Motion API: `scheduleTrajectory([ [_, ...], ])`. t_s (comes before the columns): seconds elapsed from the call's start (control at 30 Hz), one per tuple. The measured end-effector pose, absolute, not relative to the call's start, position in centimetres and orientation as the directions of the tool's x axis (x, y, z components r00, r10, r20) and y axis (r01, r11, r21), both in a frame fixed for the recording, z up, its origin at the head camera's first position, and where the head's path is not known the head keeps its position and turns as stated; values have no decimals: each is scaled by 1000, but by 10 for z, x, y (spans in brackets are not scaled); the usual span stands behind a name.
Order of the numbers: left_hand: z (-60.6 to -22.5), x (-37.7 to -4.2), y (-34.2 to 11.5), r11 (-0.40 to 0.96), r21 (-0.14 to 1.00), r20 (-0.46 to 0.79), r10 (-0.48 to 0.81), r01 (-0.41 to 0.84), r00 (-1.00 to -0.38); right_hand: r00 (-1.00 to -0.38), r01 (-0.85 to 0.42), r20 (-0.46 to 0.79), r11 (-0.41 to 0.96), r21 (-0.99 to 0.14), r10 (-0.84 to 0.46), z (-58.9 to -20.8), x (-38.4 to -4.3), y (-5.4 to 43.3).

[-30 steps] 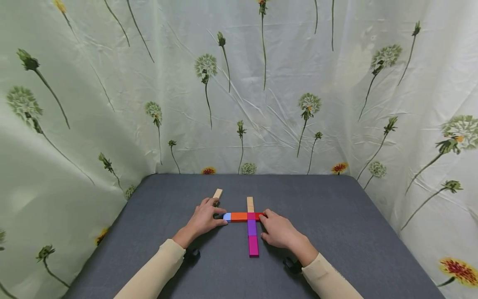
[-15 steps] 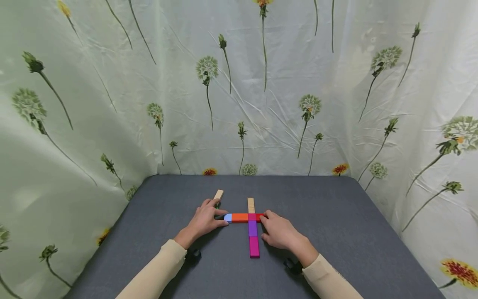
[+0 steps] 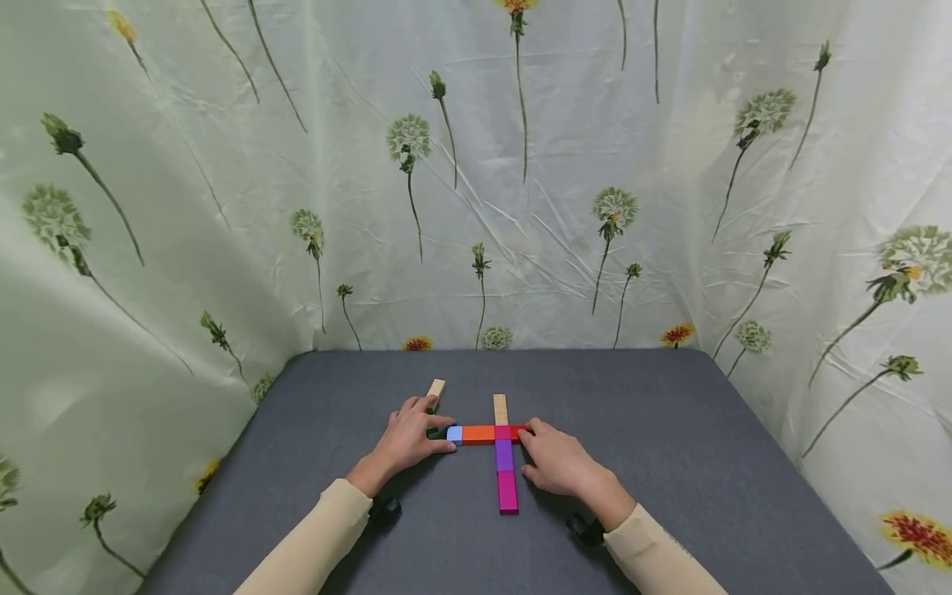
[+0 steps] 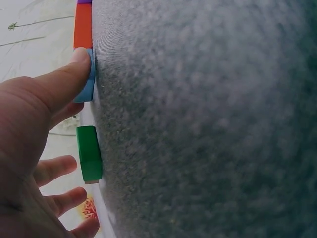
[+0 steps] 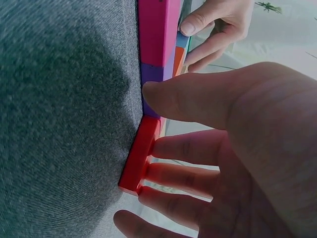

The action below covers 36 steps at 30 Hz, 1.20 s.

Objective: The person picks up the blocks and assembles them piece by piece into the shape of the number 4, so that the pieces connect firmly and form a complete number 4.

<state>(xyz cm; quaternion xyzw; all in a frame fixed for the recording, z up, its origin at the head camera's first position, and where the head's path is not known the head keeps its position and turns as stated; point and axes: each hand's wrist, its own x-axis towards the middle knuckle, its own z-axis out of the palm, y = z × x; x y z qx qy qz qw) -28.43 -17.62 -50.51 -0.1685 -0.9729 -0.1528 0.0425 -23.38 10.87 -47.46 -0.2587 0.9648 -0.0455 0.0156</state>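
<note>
Several colored blocks lie in a cross on the table. In the head view, my left hand (image 3: 405,438) pinches the light blue block (image 3: 454,435) at the row's left end between thumb and index finger. Right of it come an orange block (image 3: 478,435) and a magenta square. At the right end, fingers of my right hand (image 3: 558,459) touch the red block (image 5: 140,156), fairly straight; the thumb lies beside the purple block (image 3: 503,454), and I cannot tell whether it touches. A magenta block (image 3: 507,492) forms the near end, a light wooden block (image 3: 500,409) the far end.
Beyond my left fingers lies a second wooden block (image 3: 437,387), partly covered by the hand. Near it, a green block (image 4: 89,153) stands out in the left wrist view. A flower-printed curtain (image 3: 550,306) borders the grey table (image 3: 640,397) behind and at the sides.
</note>
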Motion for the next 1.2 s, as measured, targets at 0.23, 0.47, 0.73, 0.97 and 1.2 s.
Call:
scheduleTrajectory([
  [0.23, -500, -287, -182, 880, 315, 154, 324, 357, -933, -868, -493, -12, 865, -88, -496, -475, -235, 109],
  [0.47, -495, -293, -192, 844, 383, 180, 330, 375, -927, -871, -488, -14, 868, -90, -491, -476, -235, 109],
  [0.73, -485, -305, -201, 824, 410, 219, 329, 392, -919, -869, -491, -12, 865, -97, -495, -476, -234, 109],
  [0.97, -479, -323, -206, 816, 465, 165, 300, 343, -939, -870, -488, -26, 868, -91, -492, -476, -236, 110],
  [1.2, -482, -340, -213, 788, 493, 139, 348, 369, -927, -867, -495, -15, 864, -93, -499, -476, -235, 109],
])
